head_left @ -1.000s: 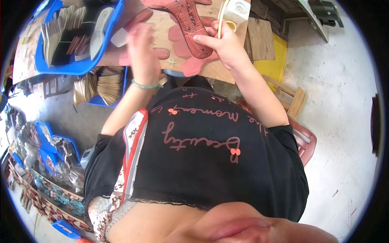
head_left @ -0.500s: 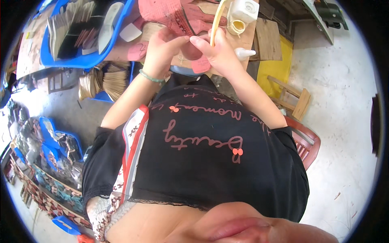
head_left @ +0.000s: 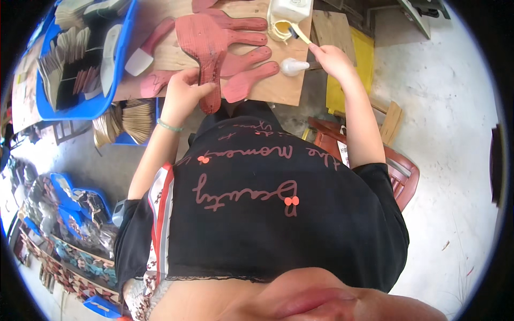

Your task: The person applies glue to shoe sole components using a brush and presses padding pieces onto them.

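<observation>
My left hand (head_left: 183,92) grips the narrow handle of a flat, red paddle-shaped piece (head_left: 201,40). Its wide end points away from me over the wooden table (head_left: 289,91), and its edge looks dark. Out to the right, my right hand (head_left: 333,61) holds a small brush (head_left: 303,37) by its pale yellow handle. The brush's dark tip is at the cut-open mouth of a white plastic jug (head_left: 290,9) with yellowish stuff inside. Several more red paddle-shaped pieces (head_left: 251,81) lie fanned out beside the held one, their narrow ends toward the jug.
A small white squeeze bottle (head_left: 294,67) lies near the table's right edge. At the left stands a blue tray (head_left: 88,109) of stacked flat pieces, beside a white-tipped red tool (head_left: 140,61). A reddish chair (head_left: 404,174) is by my right side.
My hands have moved apart from their place close together. The left has brought the red piece nearer and to the left; the right has carried the brush rightward to the jug's mouth.
</observation>
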`<state>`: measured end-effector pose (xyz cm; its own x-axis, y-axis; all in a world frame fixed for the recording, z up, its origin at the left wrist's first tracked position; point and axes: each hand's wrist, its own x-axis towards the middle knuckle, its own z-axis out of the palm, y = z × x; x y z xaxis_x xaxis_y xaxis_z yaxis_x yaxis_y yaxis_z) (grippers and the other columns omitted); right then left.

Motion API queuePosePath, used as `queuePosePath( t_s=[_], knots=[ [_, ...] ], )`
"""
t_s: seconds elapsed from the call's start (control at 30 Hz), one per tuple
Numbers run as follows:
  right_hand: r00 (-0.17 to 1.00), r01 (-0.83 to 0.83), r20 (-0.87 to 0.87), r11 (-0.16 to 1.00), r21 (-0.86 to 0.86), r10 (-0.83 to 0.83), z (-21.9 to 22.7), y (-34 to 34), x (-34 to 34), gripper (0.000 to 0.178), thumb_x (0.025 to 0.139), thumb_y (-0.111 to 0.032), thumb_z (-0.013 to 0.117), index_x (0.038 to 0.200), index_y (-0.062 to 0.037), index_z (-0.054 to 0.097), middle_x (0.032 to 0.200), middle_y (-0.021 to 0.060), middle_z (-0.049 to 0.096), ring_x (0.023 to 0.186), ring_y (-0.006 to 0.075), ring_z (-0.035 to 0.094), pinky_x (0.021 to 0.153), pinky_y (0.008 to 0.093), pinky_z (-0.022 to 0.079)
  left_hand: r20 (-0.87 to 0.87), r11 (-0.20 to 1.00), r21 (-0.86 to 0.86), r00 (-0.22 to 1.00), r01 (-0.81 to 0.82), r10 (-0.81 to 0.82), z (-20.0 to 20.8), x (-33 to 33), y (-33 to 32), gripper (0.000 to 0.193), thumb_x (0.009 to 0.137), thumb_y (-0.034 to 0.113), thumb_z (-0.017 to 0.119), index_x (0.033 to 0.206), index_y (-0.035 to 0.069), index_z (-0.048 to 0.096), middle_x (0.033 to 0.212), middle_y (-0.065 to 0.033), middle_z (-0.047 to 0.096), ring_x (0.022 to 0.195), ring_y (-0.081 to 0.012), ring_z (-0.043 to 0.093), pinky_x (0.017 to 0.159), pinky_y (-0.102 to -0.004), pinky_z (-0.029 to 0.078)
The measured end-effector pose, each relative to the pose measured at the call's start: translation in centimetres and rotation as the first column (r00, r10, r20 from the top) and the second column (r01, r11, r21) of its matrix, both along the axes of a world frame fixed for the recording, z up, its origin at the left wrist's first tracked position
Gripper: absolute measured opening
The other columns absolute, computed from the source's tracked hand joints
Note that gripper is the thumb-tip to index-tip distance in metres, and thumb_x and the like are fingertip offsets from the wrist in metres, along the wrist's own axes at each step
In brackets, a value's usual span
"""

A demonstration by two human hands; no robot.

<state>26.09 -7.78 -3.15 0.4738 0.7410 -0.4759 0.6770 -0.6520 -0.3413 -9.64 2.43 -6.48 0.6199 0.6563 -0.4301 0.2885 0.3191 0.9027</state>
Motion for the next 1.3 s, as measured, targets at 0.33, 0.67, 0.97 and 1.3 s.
queuePosePath(
  t_s=[0.33,0.67,0.97,1.3],
  knots=[
    [0.973,-0.226,-0.011,0.938,-0.263,0.231,-9.4,7.3,5.9,0.051,0.09,-0.047,0.049,0.079,-0.0015,0.07,0.082,0.0168,0.068,0.079,0.032,0.066,0.073,0.0419,0.05,-0.112,0.999,-0.013,0.993,-0.029,0.028,-2.0,4.0,-0.4,0.032,0.073,0.002,0.072,0.103,-0.005,0.062,0.089,-0.0079,0.07,0.078,-0.0107,0.064,0.072,-0.0238,0.05],
    [0.941,-0.332,-0.039,0.901,-0.278,0.335,-7.4,7.5,6.2,0.051,0.087,-0.046,0.051,0.069,-0.0021,0.068,0.071,0.0165,0.066,0.072,0.032,0.064,0.073,0.0423,0.05,-0.098,0.997,-0.05,0.994,-0.056,0.051,-0.9,5.8,-0.4,0.028,0.078,-0.006,0.068,0.105,-0.003,0.059,0.095,-0.0089,0.069,0.084,-0.0114,0.065,0.079,-0.0247,0.052],
    [0.956,-0.253,0.076,0.93,-0.267,0.282,-7.6,3.6,4.5,0.049,0.093,-0.044,0.048,0.092,0.0004,0.069,0.093,0.0209,0.068,0.089,0.035,0.066,0.077,0.0441,0.051,0.13,0.953,-0.298,0.987,-0.047,0.089,-0.4,6.5,0.2,0.034,0.079,-0.003,0.069,0.111,-0.003,0.056,0.099,-0.0084,0.068,0.09,-0.0128,0.064,0.083,-0.0265,0.051],
    [0.971,-0.194,0.09,0.948,-0.253,0.223,-7.0,2.5,3.2,0.046,0.092,-0.043,0.05,0.095,-0.0007,0.07,0.094,0.0189,0.069,0.091,0.0331,0.066,0.077,0.0436,0.051,0.14,0.948,-0.319,0.988,-0.014,0.062,-0.7,6.4,0.4,0.035,0.08,-0.003,0.068,0.112,-0.003,0.054,0.1,-0.0092,0.067,0.092,-0.0139,0.064,0.084,-0.0267,0.051]
  ],
)
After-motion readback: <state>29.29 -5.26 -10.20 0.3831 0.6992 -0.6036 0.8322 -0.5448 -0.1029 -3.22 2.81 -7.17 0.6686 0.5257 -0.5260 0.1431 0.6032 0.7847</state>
